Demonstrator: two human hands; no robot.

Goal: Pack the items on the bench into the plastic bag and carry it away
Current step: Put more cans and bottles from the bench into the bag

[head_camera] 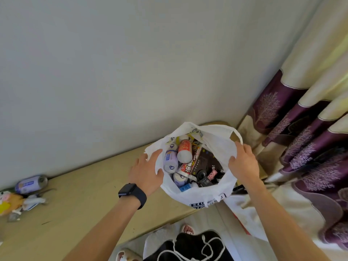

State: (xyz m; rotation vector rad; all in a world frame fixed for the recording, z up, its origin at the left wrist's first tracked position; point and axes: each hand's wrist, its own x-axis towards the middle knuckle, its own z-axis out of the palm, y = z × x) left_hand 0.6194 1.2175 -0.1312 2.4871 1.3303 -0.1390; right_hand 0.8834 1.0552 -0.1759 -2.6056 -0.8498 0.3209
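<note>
1. plastic bag [199, 193] stands at the right end of the bench [84, 200], mouth up and wide open. inside are cans, among them an orange-red can [185, 149], and dark packets.
2. left hand [146, 170] holds the bag's left rim, thumb hooked over the edge, fingers spread on the outside.
3. right hand [243, 162] holds the right rim, fingers curled over the edge. neither hand has a spare finger.
4. not yet packed: a blue can [31, 184] and a small heap of packets [11, 202], at the far left of the bench, well apart from the bag.
5. key relation: both lie left of the bag, so the left hand is nearer. the can lies on its side, long axis along the wall, its end facing the bag.
6. judgement: the left hand should let go and reach left while the right hand keeps the mouth open.
</note>
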